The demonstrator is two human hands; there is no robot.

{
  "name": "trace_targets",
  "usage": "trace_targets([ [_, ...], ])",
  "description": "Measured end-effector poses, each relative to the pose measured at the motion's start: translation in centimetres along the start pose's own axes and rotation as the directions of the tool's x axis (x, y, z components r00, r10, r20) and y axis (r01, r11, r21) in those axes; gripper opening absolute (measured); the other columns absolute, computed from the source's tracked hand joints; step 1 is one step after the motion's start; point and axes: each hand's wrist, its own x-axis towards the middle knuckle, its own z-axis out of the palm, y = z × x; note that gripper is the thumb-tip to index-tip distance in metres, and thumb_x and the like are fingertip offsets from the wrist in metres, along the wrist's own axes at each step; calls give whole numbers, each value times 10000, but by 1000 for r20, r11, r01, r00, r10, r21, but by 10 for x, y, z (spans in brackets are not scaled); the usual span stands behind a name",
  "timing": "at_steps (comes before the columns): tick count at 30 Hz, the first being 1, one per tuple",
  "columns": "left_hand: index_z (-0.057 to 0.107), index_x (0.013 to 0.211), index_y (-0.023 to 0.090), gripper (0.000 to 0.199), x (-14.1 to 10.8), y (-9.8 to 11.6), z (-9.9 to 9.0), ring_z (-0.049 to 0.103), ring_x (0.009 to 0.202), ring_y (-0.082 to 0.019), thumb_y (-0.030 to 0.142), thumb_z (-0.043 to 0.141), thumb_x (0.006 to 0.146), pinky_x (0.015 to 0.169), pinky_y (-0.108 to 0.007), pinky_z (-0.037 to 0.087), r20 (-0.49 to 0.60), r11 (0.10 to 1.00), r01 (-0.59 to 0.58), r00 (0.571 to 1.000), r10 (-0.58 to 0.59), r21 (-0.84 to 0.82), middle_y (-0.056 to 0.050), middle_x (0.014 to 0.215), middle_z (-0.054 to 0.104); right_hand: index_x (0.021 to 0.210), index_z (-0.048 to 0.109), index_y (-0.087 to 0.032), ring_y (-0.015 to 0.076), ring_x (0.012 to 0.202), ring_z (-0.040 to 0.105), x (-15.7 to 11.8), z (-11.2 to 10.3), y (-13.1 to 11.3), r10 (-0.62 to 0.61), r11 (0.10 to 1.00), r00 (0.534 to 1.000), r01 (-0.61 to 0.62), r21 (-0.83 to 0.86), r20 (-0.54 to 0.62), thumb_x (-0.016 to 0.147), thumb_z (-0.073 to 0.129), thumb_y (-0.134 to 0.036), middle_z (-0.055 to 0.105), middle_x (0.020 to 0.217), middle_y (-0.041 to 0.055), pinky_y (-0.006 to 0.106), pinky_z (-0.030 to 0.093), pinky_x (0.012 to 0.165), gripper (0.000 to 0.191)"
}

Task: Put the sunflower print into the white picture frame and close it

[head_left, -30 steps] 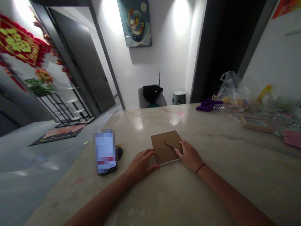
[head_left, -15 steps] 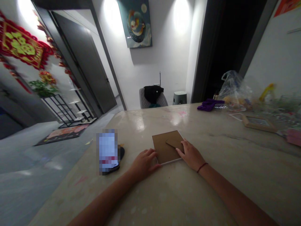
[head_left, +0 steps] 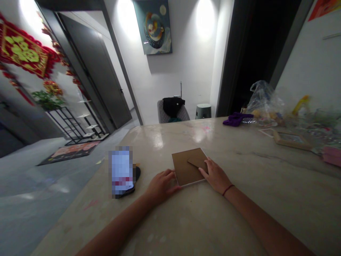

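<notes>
On the cream marble counter (head_left: pixel 266 199), a square brown cardboard picture-frame back (head_left: pixel 183 169), seemingly lying face down, sits between both hands; the relaxed left hand (head_left: pixel 162 185) and right hand (head_left: pixel 215 176) steady its edges, neither clenched nor lifting it

A painting (head_left: pixel 152 27) is hanging on the white wall (head_left: pixel 186 74), with bright patches of light (head_left: pixel 205 17) falling on either side. A grey chair (head_left: pixel 173 115) and a small stool (head_left: pixel 203 111) are standing against this wall. On the left, a grey door (head_left: pixel 93 71) is standing beside a black metal shelf stand (head_left: pixel 71 122), and a patterned mat (head_left: pixel 69 148) is lying on the grey floor (head_left: pixel 32 170). A dark doorway (head_left: pixel 250 53) is opening on the right
</notes>
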Motion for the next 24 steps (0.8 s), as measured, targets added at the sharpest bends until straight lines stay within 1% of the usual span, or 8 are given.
trace_targets([
  [4,570,961,231,293,-2,-1,1,587,982,-208,443,565,759,837,-351,477,-23,999,34,999,-34,-23,-57,1123,591,1045,531,-96,276,1113,511,1,-2,-1,4,1000,1000,-4,-12,27,817,464,-347,552,1153,214,417,427,919,346],
  [7,583,932,226,289,-3,-1,2,589,987,-216,447,581,744,839,-358,479,-37,998,48,998,-50,-35,-62,1134,591,1045,533,-70,278,1126,500,1,-2,-1,15,1000,1000,-15,4,24,816,467,-352,536,1172,232,406,420,929,369],
  [11,579,946,238,268,-3,0,1,588,986,-214,422,578,751,838,-361,477,-30,998,51,998,-52,-40,-57,1143,578,1043,541,-92,278,1129,499,1,-1,0,20,1000,1000,-20,20,6,811,471,-358,532,1190,218,420,424,923,360],
  [13,574,952,249,249,-3,1,0,583,990,-208,408,568,761,842,-358,474,-22,998,38,999,-39,-49,-47,1153,565,1042,542,-103,280,1127,501,1,0,0,18,1000,1000,-18,23,-1,810,469,-360,535,1189,215,436,426,917,354],
  [17,563,1005,262,263,-2,2,-3,568,1006,-199,394,552,778,864,-344,462,10,998,-5,1000,6,-58,-45,1156,546,1039,544,-91,284,1126,501,1,1,1,21,1000,1000,-21,21,1,808,472,-361,534,1186,226,434,429,915,363],
  [21,587,959,248,237,-3,1,-5,579,963,-193,398,547,781,852,-331,466,24,999,-27,999,28,-44,-53,1122,548,1037,548,-132,274,1116,511,1,1,2,6,1000,1000,-6,18,-17,809,473,-365,556,1167,188,439,433,910,334],
  [24,589,977,249,233,-4,-1,-7,574,978,-189,382,536,793,856,-321,465,38,998,-48,998,50,-48,-54,1134,552,1038,548,-127,275,1121,507,1,0,2,4,1000,1000,-3,26,-11,810,471,-361,557,1166,190,440,429,915,336],
])
